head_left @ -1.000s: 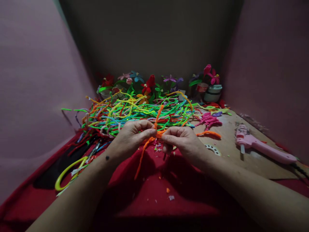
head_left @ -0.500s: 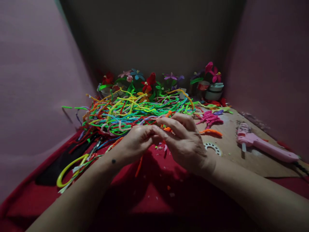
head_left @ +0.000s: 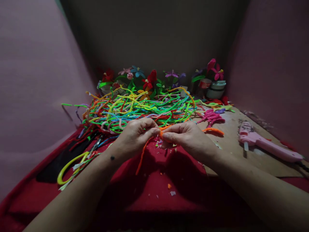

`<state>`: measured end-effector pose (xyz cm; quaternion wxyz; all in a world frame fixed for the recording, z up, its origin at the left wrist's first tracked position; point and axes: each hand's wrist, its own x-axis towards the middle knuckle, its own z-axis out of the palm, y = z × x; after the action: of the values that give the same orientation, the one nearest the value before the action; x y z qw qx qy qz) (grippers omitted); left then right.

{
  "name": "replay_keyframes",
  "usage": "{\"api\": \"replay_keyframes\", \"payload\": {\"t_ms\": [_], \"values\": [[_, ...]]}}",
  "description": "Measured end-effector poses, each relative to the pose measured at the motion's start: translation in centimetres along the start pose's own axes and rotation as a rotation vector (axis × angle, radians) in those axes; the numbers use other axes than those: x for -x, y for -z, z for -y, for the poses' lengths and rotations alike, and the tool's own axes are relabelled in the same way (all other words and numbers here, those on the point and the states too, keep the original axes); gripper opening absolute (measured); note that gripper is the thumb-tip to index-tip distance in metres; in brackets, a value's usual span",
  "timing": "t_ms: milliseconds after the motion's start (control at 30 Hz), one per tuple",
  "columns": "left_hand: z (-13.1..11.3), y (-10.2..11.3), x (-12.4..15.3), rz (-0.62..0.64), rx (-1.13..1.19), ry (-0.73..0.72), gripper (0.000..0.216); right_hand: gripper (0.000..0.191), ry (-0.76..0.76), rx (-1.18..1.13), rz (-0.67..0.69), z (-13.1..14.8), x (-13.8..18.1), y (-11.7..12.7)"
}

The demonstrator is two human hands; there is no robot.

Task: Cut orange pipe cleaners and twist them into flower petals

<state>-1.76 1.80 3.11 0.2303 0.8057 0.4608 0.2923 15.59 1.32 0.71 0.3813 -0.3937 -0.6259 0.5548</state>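
Note:
Both my hands meet over the red cloth (head_left: 149,199), pinching an orange pipe cleaner (head_left: 142,158). My left hand (head_left: 138,133) is closed on it with thumb and forefinger, and one end hangs down below that hand. My right hand (head_left: 185,137) grips the orange piece beside the left fingertips, where it looks bent or twisted together. Part of it is hidden by my fingers. Just beyond my hands lies a tangled heap of many-coloured pipe cleaners (head_left: 135,108).
Yellow-handled scissors (head_left: 61,174) lie at the left. On a brown board (head_left: 231,145) at the right are a pink glue gun (head_left: 272,148), pink fuzzy pieces (head_left: 212,116) and an orange piece (head_left: 213,131). Fuzzy flowers (head_left: 151,80) and a lidded jar (head_left: 216,89) stand behind.
My right hand has turned and lowered from over the left fingers into a pinch beside them. The orange pipe cleaner now shows between my fingertips.

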Motion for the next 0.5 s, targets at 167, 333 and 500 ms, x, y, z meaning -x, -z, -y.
{"api": "replay_keyframes", "payload": {"t_ms": [167, 333, 500], "values": [[-0.3, 0.2, 0.0, -0.026, 0.007, -0.036, 0.017, 0.012, -0.010, 0.033, -0.048, 0.2, 0.0, -0.2], [-0.2, -0.1, -0.1, 0.045, 0.210, 0.140, 0.016, 0.014, -0.011, -0.006, -0.085, 0.0, 0.0, -0.5], [0.2, -0.8, -0.1, 0.068, 0.527, 0.316, 0.015, 0.015, 0.000, -0.054, -0.142, -0.3, 0.0, -1.0]]}}
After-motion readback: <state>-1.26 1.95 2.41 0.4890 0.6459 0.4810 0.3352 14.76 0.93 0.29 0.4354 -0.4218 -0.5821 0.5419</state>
